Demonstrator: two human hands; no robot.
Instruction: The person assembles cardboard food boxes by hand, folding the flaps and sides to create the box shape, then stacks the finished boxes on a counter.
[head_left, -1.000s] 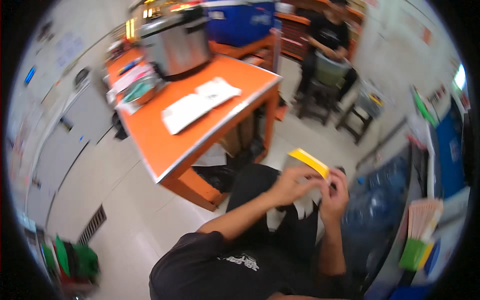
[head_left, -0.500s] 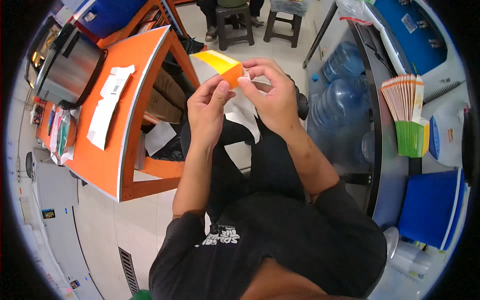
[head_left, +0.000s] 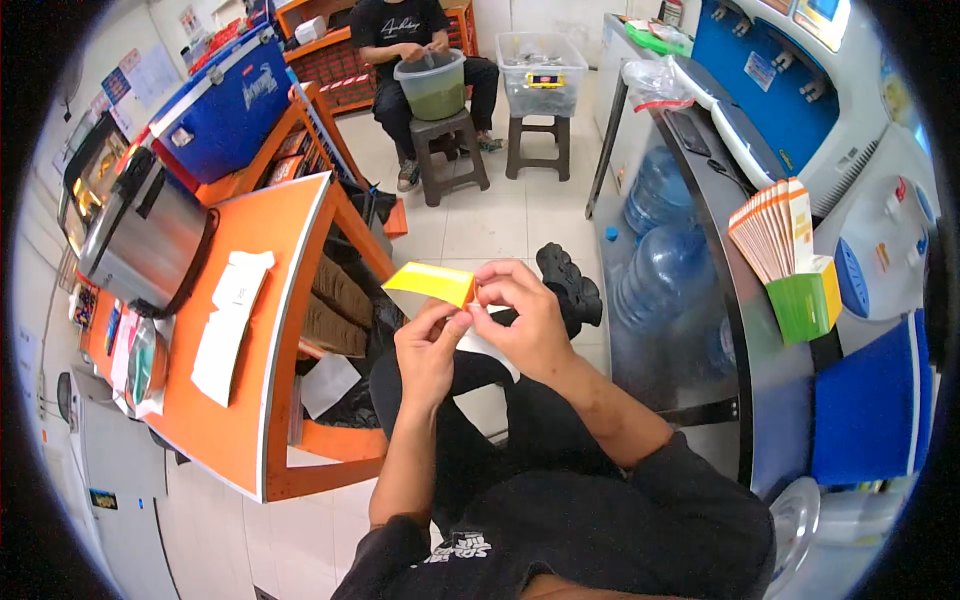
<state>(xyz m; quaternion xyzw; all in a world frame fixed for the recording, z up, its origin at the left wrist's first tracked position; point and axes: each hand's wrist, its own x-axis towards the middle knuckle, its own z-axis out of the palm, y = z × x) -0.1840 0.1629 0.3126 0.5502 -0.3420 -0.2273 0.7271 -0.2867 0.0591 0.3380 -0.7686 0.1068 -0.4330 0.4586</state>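
Note:
A small yellow-and-orange folded cardboard box [head_left: 437, 282], pale inside, is held up above my lap. My left hand [head_left: 428, 352] pinches its lower edge between thumb and fingers. At the orange end of the box, my right hand [head_left: 525, 318] has its fingertips pressed together on the card. The fingertips of both hands almost meet there, so that corner is partly hidden. Below the hands, a white sheet [head_left: 488, 350] shows between them and my dark trousers.
Left, an orange table [head_left: 283, 290] bears a steel cooker [head_left: 150, 240] and flattened white card [head_left: 232, 325]. Right, a dark counter [head_left: 765, 410] holds fanned cartons [head_left: 775, 225] in a green box [head_left: 803, 305]. Ahead, a person holds a bucket [head_left: 432, 90] on a stool [head_left: 450, 150].
The view has tilted up, so the person with the bucket and the clear bin come into sight. The box is tilted differently, showing less of its orange end. Both hands keep hold of it.

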